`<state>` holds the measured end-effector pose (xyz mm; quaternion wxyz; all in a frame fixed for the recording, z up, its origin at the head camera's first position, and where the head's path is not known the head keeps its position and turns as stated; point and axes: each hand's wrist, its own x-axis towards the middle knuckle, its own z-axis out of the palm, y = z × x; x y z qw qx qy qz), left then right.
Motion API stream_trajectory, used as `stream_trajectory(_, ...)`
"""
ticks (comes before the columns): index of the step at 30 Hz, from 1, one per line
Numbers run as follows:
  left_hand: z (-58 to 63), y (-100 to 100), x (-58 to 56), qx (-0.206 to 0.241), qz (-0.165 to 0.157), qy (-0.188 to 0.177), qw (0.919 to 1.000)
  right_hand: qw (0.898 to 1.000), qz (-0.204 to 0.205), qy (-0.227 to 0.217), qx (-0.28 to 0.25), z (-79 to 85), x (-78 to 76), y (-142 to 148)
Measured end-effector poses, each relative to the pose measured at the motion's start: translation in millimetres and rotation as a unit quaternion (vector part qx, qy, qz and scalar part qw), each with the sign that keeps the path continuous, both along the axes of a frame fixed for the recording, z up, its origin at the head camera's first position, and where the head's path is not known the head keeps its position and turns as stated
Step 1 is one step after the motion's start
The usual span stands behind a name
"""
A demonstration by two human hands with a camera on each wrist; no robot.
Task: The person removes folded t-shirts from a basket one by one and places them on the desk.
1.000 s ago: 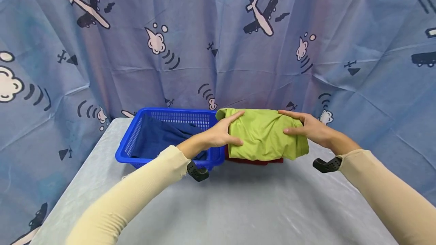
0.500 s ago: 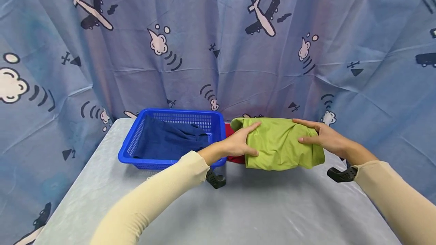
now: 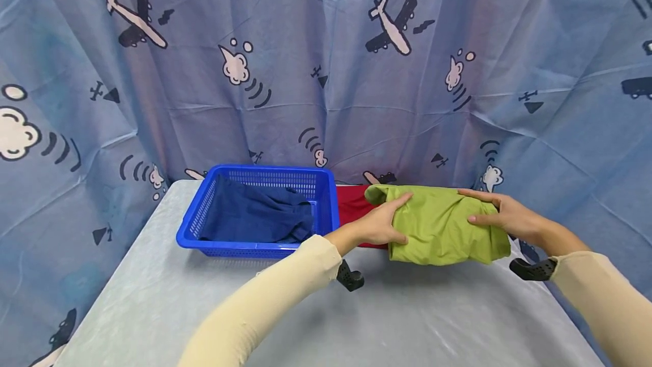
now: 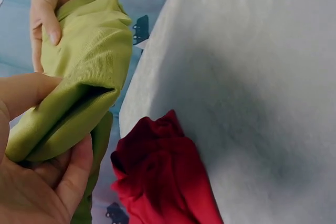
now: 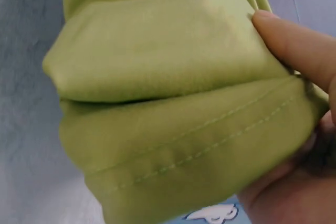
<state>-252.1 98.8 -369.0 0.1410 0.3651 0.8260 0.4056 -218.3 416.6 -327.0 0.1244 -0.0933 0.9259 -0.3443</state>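
Observation:
A folded lime-green garment [image 3: 440,225] hangs above the right part of the table, held at both ends. My left hand [image 3: 379,224] grips its left end, thumb on the near face and fingers curled beneath, as the left wrist view shows. At the other end my right hand [image 3: 514,220] pinches the cloth. In the right wrist view, a stitched hem shows on the green garment [image 5: 157,61] beside the thumb. Folded red cloth [image 3: 354,205] lies on the table behind and left of the green one, partly covered from sight.
A blue plastic basket [image 3: 333,203] stands at the back left of the table, with dark blue cloth [image 3: 254,211] inside it. The pale grey table [image 3: 305,321] ends at a blue curtain [image 3: 285,61] printed with airplanes.
Both hands have carried the green garment to the right and slightly down, away from the basket. More of the red cloth now shows beside the basket.

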Motion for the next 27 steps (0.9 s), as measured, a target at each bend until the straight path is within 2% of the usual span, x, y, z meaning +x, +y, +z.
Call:
stream_trajectory(6,-3.5,20.1,2.7,-0.023,-0.012,0.013,0.9996,1.000,-0.009,-0.012,-0.005,-5.9,7.3,18.7)
stream_trajectory(13,-23.9,40.2,9.8,-0.058,0.004,0.028,0.9979,0.999,-0.016,-0.038,-0.024,-17.0,15.3,36.3)
stream_trajectory(18,-33.1,51.9,15.8,-0.070,0.012,0.044,0.9965,0.999,-0.019,-0.027,-0.011,-30.6,19.9,48.4)
stream_trajectory(22,-36.0,60.3,18.5,-0.079,0.005,0.056,0.9953,0.999,-0.025,-0.021,-0.023,-35.3,23.8,60.7)
stream_trajectory(27,-33.3,69.7,19.3,-0.084,-0.002,0.061,0.9946,0.998,-0.026,-0.017,-0.053,-33.7,27.6,74.0)
